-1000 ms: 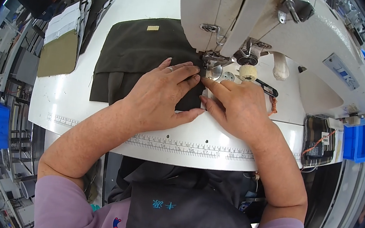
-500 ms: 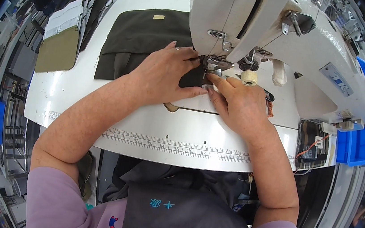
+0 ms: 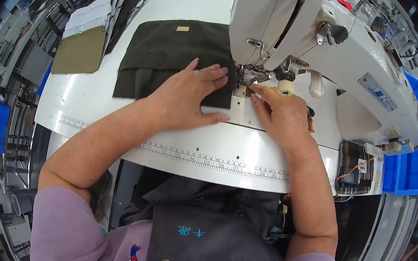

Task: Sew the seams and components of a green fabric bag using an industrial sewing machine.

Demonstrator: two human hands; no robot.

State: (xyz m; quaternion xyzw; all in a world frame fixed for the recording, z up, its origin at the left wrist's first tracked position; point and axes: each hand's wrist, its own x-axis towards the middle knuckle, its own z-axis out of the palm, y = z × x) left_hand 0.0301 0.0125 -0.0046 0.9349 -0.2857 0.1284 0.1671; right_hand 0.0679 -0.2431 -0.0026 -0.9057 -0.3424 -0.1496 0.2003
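Observation:
A dark olive-black fabric piece [image 3: 178, 39] with a folded flap and a small pale yellow label lies flat on the white sewing table. My left hand [image 3: 187, 94] rests on its lower right part, fingers spread and thumb pointing towards the machine. The fabric's right edge runs beside the presser foot [image 3: 245, 78] of a white sewing machine [image 3: 267, 24]. My right hand [image 3: 285, 113] is just right of the foot, its index finger and thumb close together at the foot. Its other fingers are curled, and whatever they may hold is hidden.
Olive and black pieces with white sheets [image 3: 79, 48] lie at the table's far left. A measuring scale [image 3: 210, 162] runs along the front edge. Right of my hand are a small dark tool with orange thread [image 3: 311, 122] and a plaid pouch [image 3: 351, 170]. Blue bins [image 3: 407, 174] stand beyond.
The fabric now lies flat with its right edge straight beside the foot. My left hand has drawn back left from the foot and spread. My right hand stays by the foot.

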